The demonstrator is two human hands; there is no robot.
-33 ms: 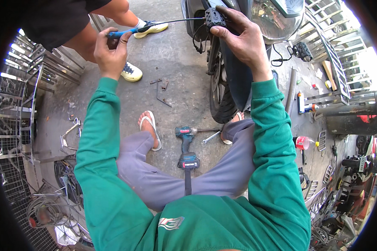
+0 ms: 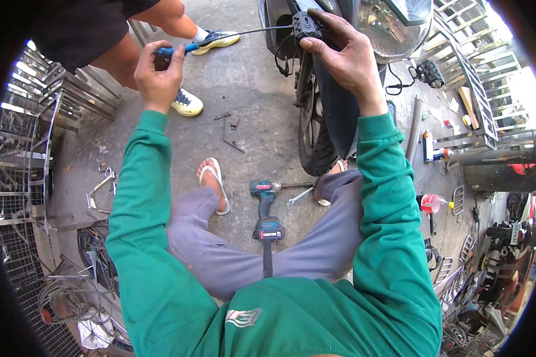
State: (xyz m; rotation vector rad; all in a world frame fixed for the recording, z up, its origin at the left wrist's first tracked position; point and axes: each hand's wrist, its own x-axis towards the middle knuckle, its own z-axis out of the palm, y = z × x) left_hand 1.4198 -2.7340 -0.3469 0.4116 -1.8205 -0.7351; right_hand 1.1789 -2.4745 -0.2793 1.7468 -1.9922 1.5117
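Left hand point(image 2: 158, 74) far left, fist tight round blue handle of long screwdriver point(image 2: 232, 34); thin shaft runs right to small black part point(image 2: 307, 25). Right hand point(image 2: 346, 56) holds black part against motorbike point(image 2: 324, 101), fingers wrapped on it. Drill point(image 2: 266, 209) lies on ground between legs

Sunlit concrete floor point(image 2: 262, 119) of an open workshop: metal racks point(image 2: 24, 154) line the left edge, a steel gate point(image 2: 476, 77) and scattered parts point(image 2: 458, 321) crowd the right.
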